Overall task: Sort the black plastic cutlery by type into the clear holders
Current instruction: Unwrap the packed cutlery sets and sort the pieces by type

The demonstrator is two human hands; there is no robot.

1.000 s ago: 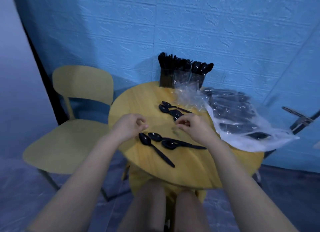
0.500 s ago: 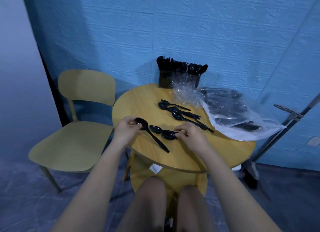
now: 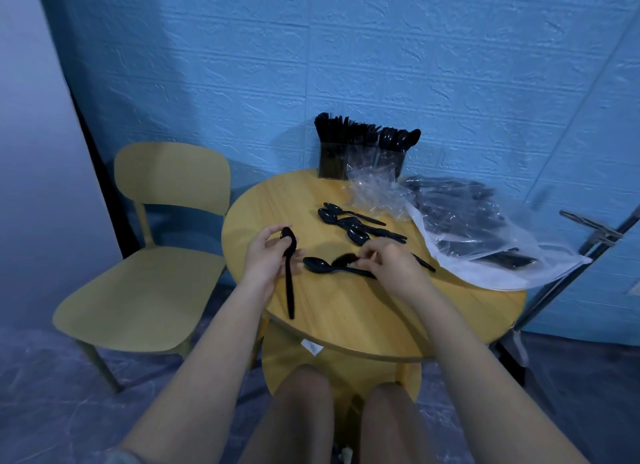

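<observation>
Chair (image 3: 145, 280) at left, partly behind the left forearm. Left hand (image 3: 268, 256) is curled around one black spoon (image 3: 288, 276), bowl up by the thumb, handle hanging down past the round table (image 3: 346, 318) edge. Just right of it, one spoon on the table (image 3: 317, 265), its handle running under the right hand (image 3: 388, 263). Right hand pinches a second spoon (image 3: 344, 258) by the fingertips; that one is motion-blurred, shape hard to read. Its knuckles also hide part of another handle poking out to the right. Behind, a loose spoon pile (image 3: 349, 223): roughly four or five, overlapping, exact count unclear. At the far table edge, clear holders (image 3: 360, 160), three compartments visible, packed with black cutlery; count not readable, right one shows spoon bowls. Crumpled clear wrap covers the holders' lower front. Right side: plastic bag (image 3: 485, 242) with more black cutlery inside, types and number indistinct through the film.
</observation>
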